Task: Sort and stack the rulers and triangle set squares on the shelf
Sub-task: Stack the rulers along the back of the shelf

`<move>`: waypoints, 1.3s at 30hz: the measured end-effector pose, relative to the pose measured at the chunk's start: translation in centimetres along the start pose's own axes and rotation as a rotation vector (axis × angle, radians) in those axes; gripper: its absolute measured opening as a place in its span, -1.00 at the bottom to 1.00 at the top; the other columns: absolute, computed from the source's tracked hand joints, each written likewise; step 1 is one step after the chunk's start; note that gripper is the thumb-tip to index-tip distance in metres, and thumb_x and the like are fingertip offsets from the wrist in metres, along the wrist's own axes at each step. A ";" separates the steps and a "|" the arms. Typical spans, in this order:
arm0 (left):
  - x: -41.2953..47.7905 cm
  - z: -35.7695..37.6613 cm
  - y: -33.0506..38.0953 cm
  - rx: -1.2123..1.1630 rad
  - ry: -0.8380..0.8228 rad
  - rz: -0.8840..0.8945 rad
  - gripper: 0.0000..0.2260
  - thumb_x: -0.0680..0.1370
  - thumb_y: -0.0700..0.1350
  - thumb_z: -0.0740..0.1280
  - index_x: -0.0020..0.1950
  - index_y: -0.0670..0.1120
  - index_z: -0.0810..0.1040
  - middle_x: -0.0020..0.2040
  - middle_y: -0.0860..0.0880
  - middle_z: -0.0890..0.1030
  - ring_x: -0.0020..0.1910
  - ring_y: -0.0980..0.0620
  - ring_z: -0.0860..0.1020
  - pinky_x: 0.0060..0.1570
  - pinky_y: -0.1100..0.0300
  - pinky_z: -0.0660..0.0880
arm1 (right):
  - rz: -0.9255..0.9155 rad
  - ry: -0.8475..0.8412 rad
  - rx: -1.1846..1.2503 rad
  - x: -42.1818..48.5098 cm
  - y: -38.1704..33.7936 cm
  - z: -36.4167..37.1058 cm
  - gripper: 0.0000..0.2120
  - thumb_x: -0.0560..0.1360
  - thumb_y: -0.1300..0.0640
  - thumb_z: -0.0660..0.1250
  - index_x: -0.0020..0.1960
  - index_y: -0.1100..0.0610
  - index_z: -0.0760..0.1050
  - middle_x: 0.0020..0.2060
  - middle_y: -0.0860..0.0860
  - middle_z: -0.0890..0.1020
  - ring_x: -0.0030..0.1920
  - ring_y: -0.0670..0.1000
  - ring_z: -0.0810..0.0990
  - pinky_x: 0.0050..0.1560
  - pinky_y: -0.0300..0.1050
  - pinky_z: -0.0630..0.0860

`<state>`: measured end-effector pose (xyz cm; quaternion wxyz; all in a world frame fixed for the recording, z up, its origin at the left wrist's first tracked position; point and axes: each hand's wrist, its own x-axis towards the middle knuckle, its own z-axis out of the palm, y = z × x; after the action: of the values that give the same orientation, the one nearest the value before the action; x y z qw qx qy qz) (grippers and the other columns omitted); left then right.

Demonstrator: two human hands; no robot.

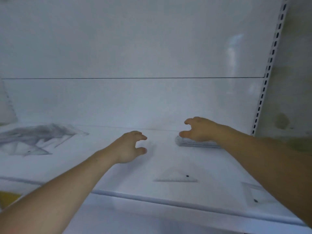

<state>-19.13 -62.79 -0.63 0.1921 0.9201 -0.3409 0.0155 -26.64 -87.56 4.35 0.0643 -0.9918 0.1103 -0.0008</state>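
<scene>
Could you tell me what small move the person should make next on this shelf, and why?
Probably lower the left hand toward the loose set square near the front edge: both hands are open and empty, and the right hand hovers at the stack of rulers.

Both bare forearms reach forward over the white shelf [168, 162], the left hand [130, 146] hovering mid-shelf with fingers curled and thumb apart, empty, the right hand [200, 129] farther back towards the rear edge, fingers likewise spread in a loose claw
</scene>
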 end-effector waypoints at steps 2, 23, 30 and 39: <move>-2.5 -1.7 -3.2 0.016 0.024 -0.030 -0.55 0.54 0.08 0.28 0.41 0.08 0.33 0.49 0.10 0.20 0.46 0.10 0.18 0.36 0.25 0.12 | -0.061 -0.010 -0.009 1.1 -5.1 0.4 -0.31 0.53 -0.27 0.16 0.53 0.05 0.11 0.50 0.06 0.17 0.47 0.09 0.20 0.41 -0.03 0.19; -19.8 -15.1 -34.7 0.045 0.264 -0.495 -0.63 0.53 0.04 0.31 0.33 0.05 0.43 0.39 0.06 0.38 0.35 0.07 0.34 0.30 0.23 0.24 | -0.558 -0.108 -0.128 13.5 -47.1 7.8 -0.39 0.56 -0.21 0.14 0.49 0.10 0.20 0.46 0.06 0.28 0.41 0.11 0.29 0.35 -0.03 0.28; -16.6 -17.9 -43.7 0.047 0.200 -0.612 -0.61 0.54 0.05 0.29 0.35 0.05 0.39 0.41 0.03 0.35 0.35 0.03 0.34 0.28 0.22 0.23 | -0.574 -0.150 -0.082 21.8 -53.2 9.8 -0.30 0.54 -0.27 0.13 0.51 0.14 0.16 0.48 0.10 0.24 0.43 0.11 0.26 0.39 -0.04 0.25; -11.3 -20.3 -51.7 0.077 0.044 -0.519 -0.50 0.55 0.10 0.26 0.46 0.02 0.28 0.51 0.05 0.20 0.47 0.06 0.17 0.38 0.26 0.07 | -0.564 -0.096 -0.070 28.1 -58.5 10.9 -0.41 0.51 -0.23 0.23 0.36 0.16 0.39 0.28 0.13 0.42 0.19 0.11 0.46 0.19 -0.01 0.43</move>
<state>7.00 -12.52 -1.33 0.1619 0.9828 -0.0886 -0.0014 13.71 -35.67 0.63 0.0326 -0.9839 -0.1731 0.0319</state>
